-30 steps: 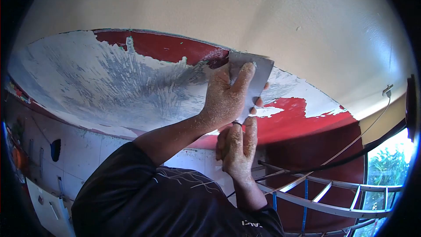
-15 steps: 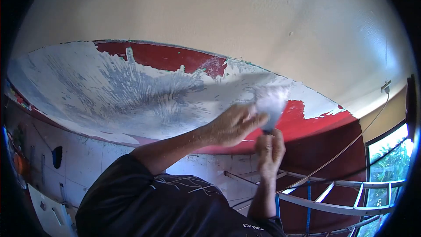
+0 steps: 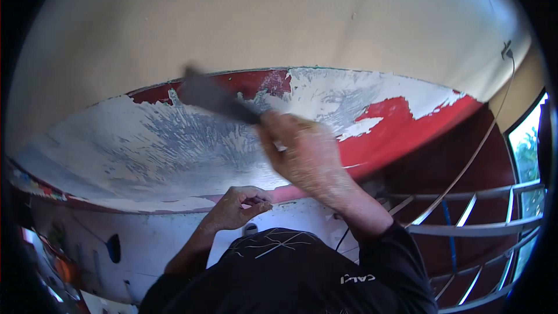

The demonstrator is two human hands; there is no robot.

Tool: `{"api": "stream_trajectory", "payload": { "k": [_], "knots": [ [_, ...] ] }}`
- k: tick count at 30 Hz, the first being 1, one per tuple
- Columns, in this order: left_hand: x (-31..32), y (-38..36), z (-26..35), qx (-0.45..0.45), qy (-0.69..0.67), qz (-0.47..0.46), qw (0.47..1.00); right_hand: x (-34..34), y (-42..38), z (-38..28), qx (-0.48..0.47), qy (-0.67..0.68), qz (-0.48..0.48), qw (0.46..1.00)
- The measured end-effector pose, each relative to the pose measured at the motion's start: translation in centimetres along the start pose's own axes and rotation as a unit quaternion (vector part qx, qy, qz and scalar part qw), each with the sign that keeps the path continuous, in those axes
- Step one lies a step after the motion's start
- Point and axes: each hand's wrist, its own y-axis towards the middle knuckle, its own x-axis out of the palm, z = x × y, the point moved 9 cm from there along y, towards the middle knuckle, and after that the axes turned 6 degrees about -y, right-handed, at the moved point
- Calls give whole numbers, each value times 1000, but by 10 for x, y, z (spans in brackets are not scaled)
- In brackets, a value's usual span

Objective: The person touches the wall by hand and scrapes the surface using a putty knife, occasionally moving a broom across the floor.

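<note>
My right hand (image 3: pixel 308 154) is closed around the handle of a putty knife (image 3: pixel 218 97). The dark blade, blurred by motion, points up and left, in front of the upper edge of a curved red and white surface (image 3: pixel 192 139). White, streaky filler covers much of that surface, with grey patches showing through. Lower down, my left hand (image 3: pixel 239 206) is near the surface's bottom edge. Its fingers are curled in with the thumb against them. Whether anything small is between them cannot be made out.
A smooth cream ceiling (image 3: pixel 261 17) curves above. Bare red paint (image 3: pixel 383 134) shows at the right. A cable (image 3: pixel 482 151) hangs from a fixture (image 3: pixel 507 51) down to a metal ladder (image 3: pixel 471 229). Behind it is a window (image 3: pixel 529 139). White floor tiles (image 3: pixel 151 238) lie below.
The putty knife has swung left, its blade now turned toward the left. My left hand has come away from the blade and dropped lower left. The view has shifted slightly.
</note>
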Motion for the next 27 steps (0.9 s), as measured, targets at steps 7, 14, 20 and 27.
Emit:
{"api": "stream_trajectory", "payload": {
  "k": [7,14,20,27],
  "knots": [
    [-6,-26,-35,-34,38,3,999,76,-28,-36,-44,213,-83,973],
    [-41,-56,-93,-5,51,64,997,122,-129,6,146,288,-200,925],
    [-91,-80,-32,148,-201,330,910,157,-214,-10,192,397,-294,848],
    [-28,-108,11,258,-53,291,920,125,-237,-57,239,496,-425,719]
  ]
}}
